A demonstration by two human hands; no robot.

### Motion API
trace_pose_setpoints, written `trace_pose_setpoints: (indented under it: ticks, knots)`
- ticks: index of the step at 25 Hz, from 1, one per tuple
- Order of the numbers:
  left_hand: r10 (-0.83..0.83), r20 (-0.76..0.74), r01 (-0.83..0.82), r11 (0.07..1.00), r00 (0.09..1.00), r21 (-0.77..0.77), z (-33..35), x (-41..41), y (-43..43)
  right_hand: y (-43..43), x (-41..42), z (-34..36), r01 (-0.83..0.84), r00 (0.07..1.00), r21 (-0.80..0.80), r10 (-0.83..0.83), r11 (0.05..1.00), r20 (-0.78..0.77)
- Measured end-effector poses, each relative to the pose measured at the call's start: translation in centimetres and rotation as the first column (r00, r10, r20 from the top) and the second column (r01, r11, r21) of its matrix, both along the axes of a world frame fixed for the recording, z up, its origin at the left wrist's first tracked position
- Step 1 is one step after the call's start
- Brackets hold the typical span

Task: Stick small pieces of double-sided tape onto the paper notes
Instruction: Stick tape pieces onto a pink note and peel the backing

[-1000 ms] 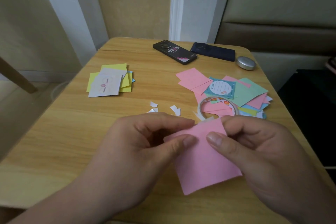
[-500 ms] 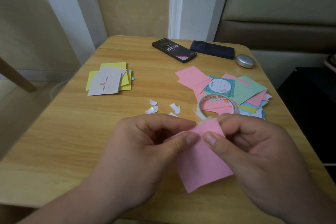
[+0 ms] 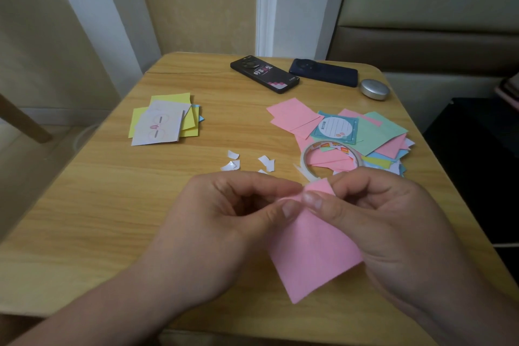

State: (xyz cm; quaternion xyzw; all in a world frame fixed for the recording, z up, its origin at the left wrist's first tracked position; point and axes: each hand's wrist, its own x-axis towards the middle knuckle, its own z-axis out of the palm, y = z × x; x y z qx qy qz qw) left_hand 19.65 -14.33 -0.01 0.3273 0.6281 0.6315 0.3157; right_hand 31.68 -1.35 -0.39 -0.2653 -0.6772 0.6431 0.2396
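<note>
pink note [image 3: 311, 250] pinched at its top corner by left hand [image 3: 224, 222]; right hand [image 3: 387, 222] too

The table [image 3: 112, 219] is finished in light wood grain, smooth with a faint sheen. The pink note [image 3: 311, 250] and the loose coloured notes [image 3: 376, 132] are of matt paper. The tape roll [image 3: 304, 159] is translucent and glossy. Gloss is shown by the white scraps [image 3: 232, 167], the black phone [image 3: 264, 77] and the dark blue phone [image 3: 325, 72]. A satin metallic finish is seen on the oval case [image 3: 375, 89].

Wooden table [image 3: 106, 205], note piles [image 3: 165, 121], tape roll [image 3: 331, 160], two phones [image 3: 264, 77]
</note>
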Motion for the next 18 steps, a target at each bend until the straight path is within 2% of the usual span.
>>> trace_pose_setpoints:
  ticks: [4, 9, 12, 15, 18]
  knots:
    - [0.019, 0.020, -0.019, 1.000, 1.000, 0.019, -0.1, 0.4, 0.3, 0.1, 0.0, 0.0, 0.022, 1.000, 0.026, -0.022, 0.999, -0.012]
    - [-0.041, -0.054, 0.043, 0.998, 0.998, 0.039, -0.5, 0.1, 0.1, -0.1, 0.1, 0.2, 0.016, 0.999, 0.013, -0.015, 1.000, -0.044]
    - [-0.072, -0.036, 0.074, 0.996, 0.997, 0.057, -0.8, -0.1, 0.0, 0.3, 0.0, 0.1, -0.007, 1.000, -0.079, 0.005, 0.997, -0.028]
    - [-0.105, -0.013, 0.106, 0.992, 0.994, 0.067, -0.5, -0.4, -0.2, 0.9, 0.0, 0.4, -0.098, 0.995, -0.269, 0.094, 0.958, -0.026]
    - [-0.135, 0.059, 0.132, 0.989, 0.989, 0.061, -0.6, -0.5, -0.2, 1.4, 0.2, 0.8, -0.208, 0.973, -0.308, 0.227, 0.928, 0.027]
